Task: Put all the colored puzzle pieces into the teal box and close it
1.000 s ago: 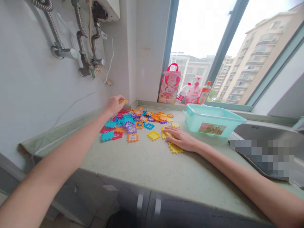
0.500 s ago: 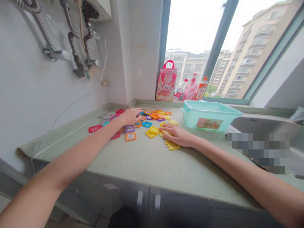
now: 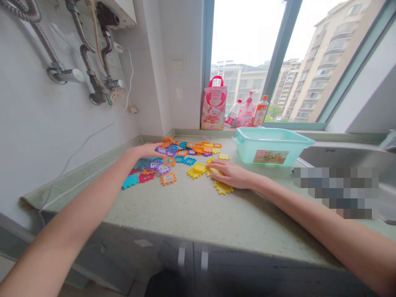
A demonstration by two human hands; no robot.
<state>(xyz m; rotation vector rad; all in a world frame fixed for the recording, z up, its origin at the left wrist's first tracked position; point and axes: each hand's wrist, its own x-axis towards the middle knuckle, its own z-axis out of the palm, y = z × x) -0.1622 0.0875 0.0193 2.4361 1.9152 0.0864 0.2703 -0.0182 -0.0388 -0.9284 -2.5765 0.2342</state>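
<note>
Well left of the turquoise plastic bin [image 3: 246, 150], the left hand [image 3: 144, 151] reaches into the far side of a heap of toothed, interlocking plastic tiles [image 3: 182, 154]; its fingertips are hidden among orange and purple pieces, so whether they pinch anything cannot be told. Because the tiles overlap and their edges are notched, one pulled out could hook its neighbours and spill part of the heap. Nearer, just left of the bin and in front of it, the right hand [image 3: 230, 173] lies palm down, fingers extended, over yellow square tiles [image 3: 224, 188], covering them without clasping any. Should that palm slide, the yellow stack [image 3: 197, 170] farther left of the bin could skew and mix with the heap. The right forearm passes before the bin, so a careless lift could nudge it toward the steel sink [image 3: 328, 160] on its right.
</note>
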